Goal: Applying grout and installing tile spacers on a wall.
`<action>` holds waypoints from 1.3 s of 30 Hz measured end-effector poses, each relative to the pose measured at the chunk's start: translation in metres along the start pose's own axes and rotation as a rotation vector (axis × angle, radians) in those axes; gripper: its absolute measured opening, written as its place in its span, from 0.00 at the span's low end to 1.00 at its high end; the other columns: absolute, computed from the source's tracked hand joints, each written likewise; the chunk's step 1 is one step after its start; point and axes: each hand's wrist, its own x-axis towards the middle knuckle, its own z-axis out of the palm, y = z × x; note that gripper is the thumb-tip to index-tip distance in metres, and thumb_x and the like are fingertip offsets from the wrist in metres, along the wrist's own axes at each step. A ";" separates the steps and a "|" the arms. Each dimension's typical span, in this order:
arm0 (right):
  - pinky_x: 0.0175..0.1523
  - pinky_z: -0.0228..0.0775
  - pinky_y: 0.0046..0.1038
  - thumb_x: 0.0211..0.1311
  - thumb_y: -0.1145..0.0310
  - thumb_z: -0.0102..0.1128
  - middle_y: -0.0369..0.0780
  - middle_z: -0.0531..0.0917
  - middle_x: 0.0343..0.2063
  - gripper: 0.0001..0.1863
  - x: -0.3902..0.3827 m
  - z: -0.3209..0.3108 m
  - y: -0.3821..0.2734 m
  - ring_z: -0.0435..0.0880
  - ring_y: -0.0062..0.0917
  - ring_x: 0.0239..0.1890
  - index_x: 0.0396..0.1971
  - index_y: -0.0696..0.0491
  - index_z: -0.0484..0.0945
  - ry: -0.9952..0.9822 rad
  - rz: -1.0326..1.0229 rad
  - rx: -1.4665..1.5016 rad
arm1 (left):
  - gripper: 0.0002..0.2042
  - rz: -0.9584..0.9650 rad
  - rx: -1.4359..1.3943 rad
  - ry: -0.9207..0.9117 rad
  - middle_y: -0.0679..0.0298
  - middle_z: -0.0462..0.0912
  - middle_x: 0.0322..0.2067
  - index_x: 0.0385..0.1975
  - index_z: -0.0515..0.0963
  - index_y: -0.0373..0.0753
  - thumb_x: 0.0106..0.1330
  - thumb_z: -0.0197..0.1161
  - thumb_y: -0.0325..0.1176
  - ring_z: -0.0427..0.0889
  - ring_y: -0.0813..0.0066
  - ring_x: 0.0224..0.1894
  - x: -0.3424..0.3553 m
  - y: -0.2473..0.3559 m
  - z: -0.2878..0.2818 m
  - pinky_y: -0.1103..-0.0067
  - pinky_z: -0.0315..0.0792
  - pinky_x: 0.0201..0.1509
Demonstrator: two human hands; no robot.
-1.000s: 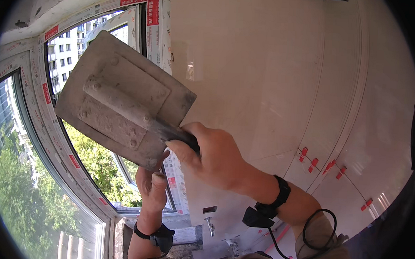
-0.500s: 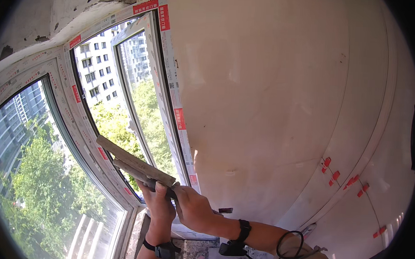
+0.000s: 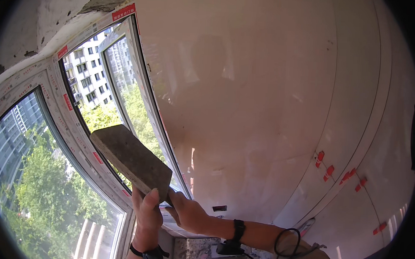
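Head view: takes in a glossy beige wall point(image 3: 255, 108) across the middle and right, marked by faint reflections. Shows next, on the left, a white window frame point(image 3: 71, 127) with red labels point(image 3: 68, 102) and an open sash point(image 3: 136, 104). Looks out onto green trees point(image 3: 45, 182) and, higher up, a pale building point(image 3: 88, 67). Holds a grey trowel point(image 3: 131, 158) in front of the window frame as seen from here, tilted from upper left down toward the wrists. With the left hand point(image 3: 147, 218), presses the thumb on the trowel's lower corner and curls the other fingers behind, partly hidden. With the right hand point(image 3: 191, 217), just beside, closes the fingers at the handle end, mostly covering it. Wears a black strap point(image 3: 232, 241) on each wrist. Includes red clips point(image 3: 328, 172) along a seam at lower right, then a small dark rectangular opening point(image 3: 220, 208) low in the wall.
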 end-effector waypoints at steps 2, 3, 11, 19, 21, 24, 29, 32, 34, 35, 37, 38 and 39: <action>0.34 0.73 0.44 0.64 0.66 0.55 0.58 0.75 0.43 0.31 0.004 -0.001 0.002 0.80 0.50 0.31 0.63 0.62 0.56 -0.002 -0.021 0.071 | 0.34 -0.011 -0.068 -0.038 0.57 0.74 0.49 0.60 0.62 0.34 0.55 0.64 0.44 0.76 0.65 0.49 0.004 0.001 -0.006 0.72 0.72 0.50; 0.37 0.73 0.44 0.64 0.65 0.55 0.58 0.76 0.45 0.32 0.005 -0.004 0.002 0.81 0.50 0.34 0.63 0.61 0.56 -0.072 -0.044 0.133 | 0.33 -0.005 -0.093 -0.019 0.56 0.75 0.49 0.58 0.64 0.33 0.55 0.62 0.44 0.77 0.65 0.50 0.005 -0.001 -0.009 0.72 0.72 0.53; 0.29 0.71 0.27 0.65 0.67 0.58 0.43 0.81 0.20 0.13 -0.022 -0.105 0.044 0.80 0.27 0.20 0.44 0.59 0.78 0.044 0.140 0.173 | 0.30 0.133 0.075 0.153 0.62 0.77 0.37 0.56 0.65 0.36 0.54 0.60 0.45 0.77 0.77 0.31 0.038 0.015 -0.024 0.82 0.69 0.25; 0.30 0.70 0.22 0.62 0.73 0.59 0.42 0.80 0.26 0.07 -0.032 -0.194 0.060 0.79 0.24 0.23 0.37 0.61 0.76 0.726 -0.002 -0.330 | 0.45 0.135 0.495 0.026 0.59 0.76 0.38 0.61 0.58 0.22 0.48 0.68 0.47 0.75 0.76 0.36 0.065 -0.027 0.028 0.82 0.71 0.38; 0.35 0.71 0.25 0.63 0.71 0.59 0.44 0.80 0.31 0.09 -0.028 -0.214 0.057 0.80 0.29 0.29 0.39 0.61 0.76 0.773 -0.051 -0.452 | 0.42 0.014 0.302 0.000 0.61 0.76 0.35 0.60 0.59 0.21 0.49 0.66 0.43 0.74 0.77 0.35 0.063 -0.014 0.034 0.82 0.71 0.37; 0.45 0.71 0.32 0.63 0.68 0.59 0.47 0.78 0.41 0.14 -0.034 -0.238 0.064 0.78 0.38 0.41 0.44 0.61 0.73 0.840 -0.095 -0.686 | 0.38 0.065 0.210 0.109 0.62 0.75 0.31 0.59 0.60 0.22 0.51 0.64 0.40 0.73 0.79 0.30 0.058 -0.010 0.033 0.83 0.69 0.32; 0.57 0.64 0.40 0.63 0.62 0.58 0.50 0.72 0.52 0.24 -0.028 -0.240 0.081 0.72 0.44 0.54 0.53 0.62 0.69 0.855 -0.072 -0.834 | 0.41 0.194 0.323 0.132 0.58 0.76 0.37 0.60 0.58 0.21 0.51 0.66 0.40 0.76 0.75 0.36 0.057 -0.023 0.024 0.81 0.72 0.39; 0.60 0.61 0.42 0.61 0.61 0.59 0.52 0.67 0.57 0.28 -0.008 -0.232 0.088 0.68 0.46 0.59 0.56 0.63 0.66 0.735 -0.079 -0.943 | 0.46 0.153 0.505 0.106 0.54 0.78 0.42 0.63 0.52 0.18 0.48 0.69 0.37 0.77 0.73 0.43 0.062 -0.027 0.034 0.79 0.72 0.49; 0.63 0.58 0.45 0.59 0.60 0.61 0.54 0.63 0.61 0.32 -0.003 -0.224 0.090 0.63 0.50 0.62 0.59 0.63 0.64 0.747 -0.048 -1.063 | 0.45 -0.026 0.302 0.025 0.55 0.78 0.41 0.63 0.53 0.18 0.48 0.68 0.37 0.76 0.74 0.42 0.056 -0.011 0.036 0.80 0.72 0.48; 0.63 0.58 0.45 0.59 0.60 0.61 0.54 0.63 0.61 0.32 -0.001 -0.222 0.092 0.63 0.50 0.62 0.59 0.63 0.64 0.743 -0.056 -1.055 | 0.44 0.036 0.321 0.030 0.55 0.78 0.40 0.63 0.54 0.18 0.48 0.67 0.36 0.76 0.75 0.39 0.056 -0.016 0.032 0.81 0.72 0.44; 0.65 0.56 0.47 0.56 0.62 0.64 0.56 0.59 0.62 0.35 -0.001 -0.221 0.092 0.59 0.54 0.65 0.60 0.63 0.62 0.727 -0.033 -1.008 | 0.42 0.078 0.308 0.132 0.58 0.78 0.35 0.63 0.53 0.19 0.50 0.65 0.35 0.76 0.76 0.36 0.053 -0.010 0.022 0.82 0.72 0.41; 0.65 0.56 0.47 0.56 0.62 0.64 0.56 0.59 0.62 0.35 -0.001 -0.220 0.092 0.59 0.54 0.65 0.60 0.63 0.62 0.732 -0.027 -1.008 | 0.41 0.102 0.258 0.161 0.59 0.78 0.33 0.63 0.53 0.19 0.51 0.64 0.34 0.76 0.76 0.35 0.054 -0.006 0.017 0.82 0.72 0.40; 0.65 0.55 0.49 0.55 0.64 0.66 0.57 0.58 0.63 0.37 -0.001 -0.219 0.092 0.58 0.55 0.65 0.61 0.63 0.61 0.686 -0.019 -0.975 | 0.40 0.072 0.184 0.175 0.61 0.78 0.31 0.64 0.52 0.19 0.53 0.62 0.33 0.76 0.75 0.33 0.050 -0.002 0.016 0.81 0.73 0.38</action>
